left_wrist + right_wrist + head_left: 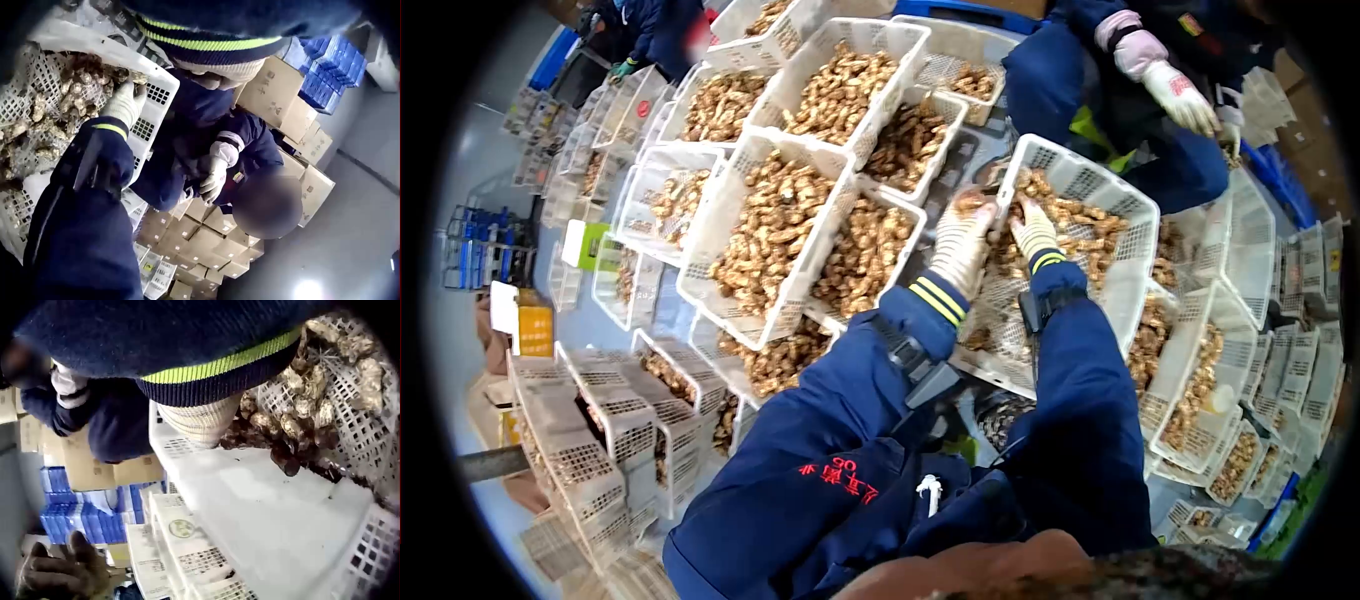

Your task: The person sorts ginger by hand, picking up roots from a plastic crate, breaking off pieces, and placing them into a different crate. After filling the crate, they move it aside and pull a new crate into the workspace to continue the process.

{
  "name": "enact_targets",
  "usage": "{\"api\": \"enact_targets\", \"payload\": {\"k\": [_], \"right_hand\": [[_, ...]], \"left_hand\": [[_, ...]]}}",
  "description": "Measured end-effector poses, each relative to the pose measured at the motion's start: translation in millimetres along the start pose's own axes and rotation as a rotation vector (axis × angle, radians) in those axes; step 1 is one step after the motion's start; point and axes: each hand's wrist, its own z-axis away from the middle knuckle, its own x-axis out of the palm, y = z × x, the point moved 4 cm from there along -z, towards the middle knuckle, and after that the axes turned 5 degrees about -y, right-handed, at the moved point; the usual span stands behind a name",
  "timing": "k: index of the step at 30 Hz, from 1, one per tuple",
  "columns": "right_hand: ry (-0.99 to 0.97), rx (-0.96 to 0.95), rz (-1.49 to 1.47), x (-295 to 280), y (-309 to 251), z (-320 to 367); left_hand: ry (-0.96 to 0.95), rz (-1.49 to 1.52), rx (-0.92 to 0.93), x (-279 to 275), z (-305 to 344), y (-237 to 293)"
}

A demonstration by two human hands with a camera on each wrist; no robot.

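A white perforated plastic basket (1135,200) with mottled brown mushrooms (1090,225) spread over its floor stands before me. My right hand (1033,230), in a pale striped glove, reaches into it. Seen in the left wrist view, the fingertips of this right hand (127,106) pinch a mushroom (138,77) close to the basket wall. My left hand (962,240) is just outside the left rim, its glove brown over the fingers. The right wrist view shows that left hand (59,569) with loosely bent fingers and no mushroom visible in them.
Baskets heaped with mushrooms (770,230) stand close on my left, and more baskets (1200,370) are stacked on my right. Another person's gloved hand (1185,100) is across from me. Cardboard boxes (269,87) and blue crates (334,62) are piled behind that person.
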Motion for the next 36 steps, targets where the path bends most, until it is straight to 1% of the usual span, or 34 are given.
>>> {"api": "enact_targets", "payload": {"k": [1,2,3,4,5,6,7,8,9,10,11,12,13,14,15,16,17,18,19,20,21,22,24,26,27,28,30,31,32,33,34,35,36], "right_hand": [[0.015,-0.016,0.046,16.2,4.7,-2.1],[0.035,-0.030,0.101,24.5,8.4,-3.4],[0.094,-0.057,0.018,23.5,12.7,-7.7],[0.049,0.053,-0.106,4.9,1.2,-0.9],[0.085,0.063,-0.211,-1.6,2.5,2.9],[0.121,0.075,-0.314,-6.8,11.0,7.5],[0.098,0.184,-0.724,-4.7,27.8,14.7],[0.227,0.041,-0.767,-11.0,37.5,17.7],[0.188,0.096,-0.885,-31.5,27.3,28.8],[0.153,0.152,-1.001,-55.0,14.8,45.0],[0.076,0.097,-1.200,-62.5,12.7,54.5],[0.038,0.146,-1.224,-78.5,-0.7,66.2],[-0.027,0.070,-1.282,-87.3,-8.6,73.0],[-0.093,-0.008,-1.337,-96.3,-17.4,79.2],[-0.073,-0.026,-1.348,-109.1,-33.8,86.9],[-0.099,-0.065,-1.327,-118.9,-44.0,93.6],[-0.102,-0.059,-1.319,-124.5,-52.0,98.5],[-0.105,-0.052,-1.313,-126.3,-55.6,101.7],[-0.078,-0.088,-1.312,-129.5,-63.3,102.5],[-0.111,-0.104,-1.335,-128.3,-64.8,102.4],[-0.104,-0.128,-1.307,-130.1,-67.7,102.2],[-0.097,-0.151,-1.279,-130.5,-72.1,102.0],[-0.076,-0.132,-1.210,-128.0,-73.8,102.4],[0.013,-0.170,-1.164,-125.2,-77.8,101.8],[-0.016,-0.090,-1.205,-123.3,-76.6,103.5],[-0.044,-0.010,-1.246,-123.0,-77.3,105.8],[-0.013,0.102,-1.279,-103.8,-49.4,104.4],[-0.027,0.166,-1.303,-93.0,-32.2,105.0],[-0.042,0.228,-1.326,-86.8,-23.2,107.9],[0.008,0.323,-1.333,-86.2,-25.2,115.1],[0.011,0.318,-1.379,-77.3,-16.6,117.0],[-0.006,0.315,-1.385,-68.9,-7.4,118.2],[-0.023,0.313,-1.389,-65.6,-3.2,119.3]], "left_hand": [[-0.004,0.001,-0.048,2.3,1.5,5.3],[-0.016,-0.053,-0.057,-2.6,-5.3,-0.3],[-0.036,-0.060,-0.072,-4.1,-8.9,-0.9],[-0.058,-0.058,-0.080,-5.3,-14.1,-2.7],[-0.105,-0.121,-0.045,-13.3,-24.8,-12.9],[-0.077,-0.157,-0.100,-11.0,-21.8,-10.1],[-0.076,-0.232,-0.131,-11.4,-20.7,-6.4],[-0.078,-0.306,-0.161,-10.9,-20.3,-2.4],[-0.104,-0.341,-0.121,-14.3,-24.4,-9.6],[-0.074,-0.314,-0.184,-7.6,-18.3,-2.3],[-0.094,-0.338,-0.168,-7.7,-17.4,-2.7],[-0.136,-0.333,-0.161,-9.4,-20.0,-8.7],[-0.178,-0.327,-0.154,-11.2,-22.6,-14.9],[-0.244,-0.260,-0.076,-23.4,-39.2,-46.0],[-0.232,-0.188,-0.167,-18.4,-34.5,-46.6],[-0.218,-0.117,-0.259,-13.4,-27.3,-42.8],[-0.421,-0.122,-0.357,-5.9,-20.5,-35.5],[-0.446,-0.219,-0.382,-5.5,-17.2,-32.4],[-0.467,-0.138,-0.423,-0.8,-12.4,-32.4],[-0.486,-0.057,-0.465,3.6,-7.3,-32.4],[-0.453,-0.059,-0.458,3.3,-7.2,-36.0],[-0.500,-0.057,-0.487,6.3,-5.6,-29.5],[-0.510,-0.107,-0.415,-1.5,-13.8,-40.1],[-0.460,-0.074,-0.391,-6.0,-17.9,-45.1],[-0.435,-0.057,-0.380,-6.6,-19.2,-45.1],[-0.421,-0.115,-0.402,-10.8,-22.2,-44.3],[-0.370,-0.107,-0.287,-14.2,-26.9,-39.7],[-0.301,-0.078,-0.353,-14.4,-26.3,-38.5],[-0.263,-0.050,-0.370,-14.5,-25.5,-35.9],[-0.226,-0.023,-0.388,-15.3,-24.4,-34.0],[-0.190,0.004,-0.407,-17.4,-24.6,-34.5],[-0.263,0.069,-0.383,-21.5,-28.7,-30.4],[-0.055,0.073,-0.315,-27.5,-32.5,-17.8]]}}
